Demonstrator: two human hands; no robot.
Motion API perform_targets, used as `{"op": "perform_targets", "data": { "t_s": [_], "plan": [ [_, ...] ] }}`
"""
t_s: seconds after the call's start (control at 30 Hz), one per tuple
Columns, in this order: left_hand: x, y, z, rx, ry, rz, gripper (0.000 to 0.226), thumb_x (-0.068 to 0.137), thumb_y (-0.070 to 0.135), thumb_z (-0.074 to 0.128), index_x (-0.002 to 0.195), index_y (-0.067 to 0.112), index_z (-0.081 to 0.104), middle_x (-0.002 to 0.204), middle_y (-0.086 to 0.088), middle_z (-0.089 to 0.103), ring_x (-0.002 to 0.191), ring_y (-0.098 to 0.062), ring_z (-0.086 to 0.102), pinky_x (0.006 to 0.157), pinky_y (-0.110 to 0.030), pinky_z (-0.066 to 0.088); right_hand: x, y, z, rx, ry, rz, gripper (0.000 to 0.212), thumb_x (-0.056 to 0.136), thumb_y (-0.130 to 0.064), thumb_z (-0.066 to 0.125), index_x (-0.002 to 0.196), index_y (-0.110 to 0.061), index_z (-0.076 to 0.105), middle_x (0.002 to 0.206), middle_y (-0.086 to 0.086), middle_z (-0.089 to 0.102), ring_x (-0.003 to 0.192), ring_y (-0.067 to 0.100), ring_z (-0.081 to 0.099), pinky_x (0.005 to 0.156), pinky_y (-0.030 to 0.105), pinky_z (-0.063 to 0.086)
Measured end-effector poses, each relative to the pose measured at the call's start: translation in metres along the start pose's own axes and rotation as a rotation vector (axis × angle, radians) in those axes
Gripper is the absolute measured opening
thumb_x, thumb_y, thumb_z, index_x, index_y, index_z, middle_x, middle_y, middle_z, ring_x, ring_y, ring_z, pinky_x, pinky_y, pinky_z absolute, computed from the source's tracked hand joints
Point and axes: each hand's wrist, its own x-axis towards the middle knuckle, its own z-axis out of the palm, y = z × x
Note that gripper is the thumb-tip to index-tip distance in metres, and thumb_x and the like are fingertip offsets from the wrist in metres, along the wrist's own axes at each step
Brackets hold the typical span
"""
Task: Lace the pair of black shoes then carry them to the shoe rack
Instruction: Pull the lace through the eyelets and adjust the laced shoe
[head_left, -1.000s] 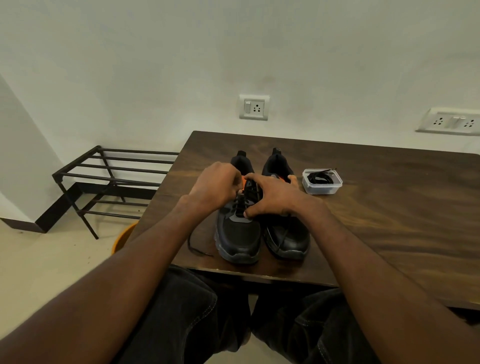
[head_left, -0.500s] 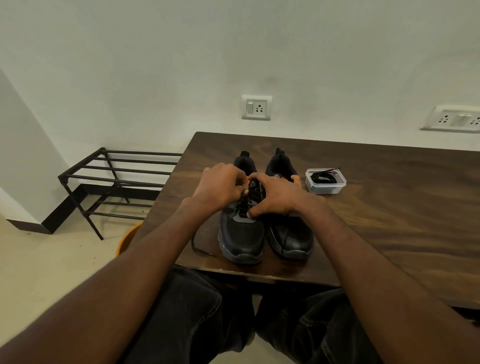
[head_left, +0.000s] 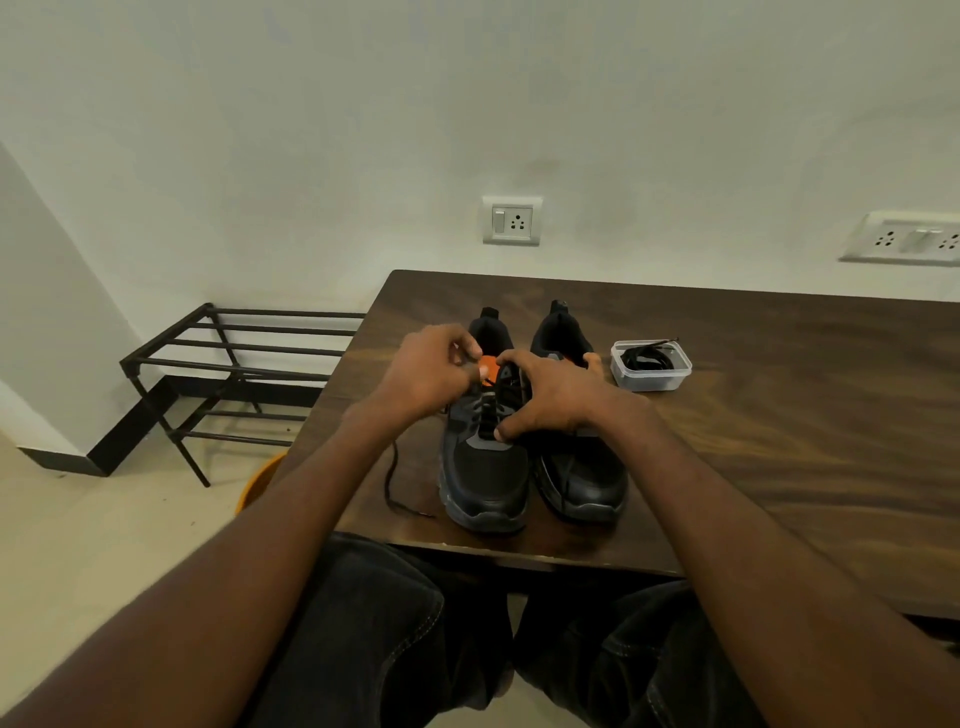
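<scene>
Two black shoes stand side by side near the front edge of the dark wooden table (head_left: 779, 415), toes toward me. My left hand (head_left: 426, 374) hovers over the left shoe (head_left: 483, 483) and pinches its black lace at the upper eyelets, by the orange tongue. My right hand (head_left: 550, 395) grips the same shoe's right flank, thumb on the grey lace panel. The lace's loose end (head_left: 395, 483) trails on the table left of the shoe. The right shoe (head_left: 582, 483) shows no lace across its front. The black shoe rack (head_left: 234, 364) stands on the floor to the left.
A small clear plastic tub (head_left: 649, 366) holding a coiled black lace sits right of the shoes. Something orange (head_left: 260, 483) peeks out under the table's left corner. Wall sockets are behind the table. My knees in dark jeans are under its front edge.
My left hand has risen slightly and drawn the lace up at the top eyelets. The right hand stays on the shoe. The view shifted a little.
</scene>
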Motion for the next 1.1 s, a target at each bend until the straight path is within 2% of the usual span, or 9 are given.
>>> {"op": "perform_targets", "data": {
  "t_s": [0.17, 0.33, 0.4, 0.57, 0.77, 0.83, 0.93, 1.0, 1.1],
  "plan": [
    [0.004, -0.002, 0.013, 0.300, -0.006, 0.105, 0.014, 0.094, 0.016, 0.071, 0.085, 0.026, 0.070, 0.086, 0.006, 0.069, 0.078, -0.005, 0.064, 0.074, -0.027, 0.056, -0.003, -0.001, 0.000, -0.019, 0.020, 0.000, 0.100, 0.073, -0.061, 0.082, 0.154, -0.047, 0.027, 0.146, -0.002, 0.055, 0.143, 0.025, 0.043, 0.123, 0.064, 0.001],
    [0.010, 0.000, -0.011, -0.616, 0.119, -0.045, 0.019, 0.107, 0.009, 0.049, 0.095, 0.015, 0.062, 0.100, -0.007, 0.076, 0.093, -0.020, 0.073, 0.063, -0.023, 0.050, -0.004, -0.002, -0.003, -0.022, -0.009, 0.003, 0.099, 0.076, -0.060, 0.082, 0.156, -0.046, 0.025, 0.153, 0.001, 0.051, 0.150, 0.030, 0.035, 0.124, 0.063, -0.005],
    [0.007, -0.002, -0.011, -0.756, 0.097, -0.067, 0.014, 0.109, 0.008, 0.045, 0.101, 0.010, 0.057, 0.092, -0.010, 0.073, 0.082, -0.020, 0.074, 0.054, -0.023, 0.047, -0.005, -0.003, -0.004, -0.013, -0.015, 0.001, 0.099, 0.077, -0.059, 0.082, 0.156, -0.046, 0.025, 0.153, 0.001, 0.051, 0.149, 0.030, 0.037, 0.123, 0.063, -0.005],
    [0.008, -0.012, 0.006, 0.027, 0.089, 0.141, 0.010, 0.092, 0.013, 0.074, 0.101, 0.017, 0.071, 0.093, 0.001, 0.065, 0.076, -0.003, 0.058, 0.068, -0.013, 0.043, -0.004, -0.003, -0.003, -0.021, -0.004, 0.008, 0.099, 0.076, -0.059, 0.082, 0.156, -0.046, 0.025, 0.150, 0.000, 0.053, 0.148, 0.029, 0.037, 0.123, 0.063, -0.003],
    [0.006, -0.009, 0.004, 0.425, 0.010, 0.194, 0.014, 0.089, 0.011, 0.074, 0.080, 0.022, 0.071, 0.080, 0.005, 0.070, 0.071, -0.005, 0.060, 0.073, -0.029, 0.054, -0.002, -0.002, -0.001, -0.030, 0.002, 0.006, 0.102, 0.074, -0.062, 0.082, 0.157, -0.047, 0.024, 0.151, -0.002, 0.053, 0.148, 0.027, 0.037, 0.123, 0.063, -0.002],
    [0.007, -0.008, 0.003, 0.284, 0.098, 0.170, 0.022, 0.092, 0.009, 0.068, 0.077, 0.026, 0.068, 0.079, 0.008, 0.071, 0.074, -0.005, 0.064, 0.070, -0.024, 0.052, -0.002, -0.001, -0.001, -0.028, 0.003, 0.005, 0.103, 0.073, -0.063, 0.082, 0.157, -0.047, 0.024, 0.152, -0.002, 0.052, 0.149, 0.028, 0.036, 0.123, 0.064, -0.004],
    [0.007, 0.001, -0.009, -0.423, 0.234, 0.065, 0.019, 0.104, 0.008, 0.054, 0.091, 0.019, 0.063, 0.094, 0.002, 0.076, 0.094, -0.011, 0.072, 0.069, -0.014, 0.051, -0.003, -0.001, -0.002, -0.013, -0.009, 0.004, 0.101, 0.076, -0.060, 0.082, 0.157, -0.046, 0.024, 0.153, 0.000, 0.051, 0.149, 0.030, 0.036, 0.123, 0.064, -0.006],
    [0.007, 0.006, -0.015, -0.794, 0.216, -0.010, 0.018, 0.110, 0.013, 0.043, 0.097, 0.016, 0.056, 0.091, -0.002, 0.074, 0.088, -0.019, 0.073, 0.058, -0.021, 0.050, -0.004, -0.002, -0.004, -0.004, -0.018, -0.001, 0.099, 0.077, -0.058, 0.082, 0.157, -0.046, 0.024, 0.153, 0.001, 0.051, 0.150, 0.031, 0.035, 0.124, 0.063, -0.006],
    [0.003, 0.002, -0.009, -0.501, 0.173, -0.009, 0.006, 0.106, 0.014, 0.053, 0.104, 0.015, 0.058, 0.083, 0.001, 0.066, 0.067, -0.006, 0.061, 0.054, -0.020, 0.043, -0.004, -0.003, -0.004, -0.001, -0.021, 0.004, 0.098, 0.077, -0.057, 0.082, 0.156, -0.047, 0.024, 0.151, 0.002, 0.052, 0.148, 0.031, 0.037, 0.124, 0.062, -0.005]
  ]
}}
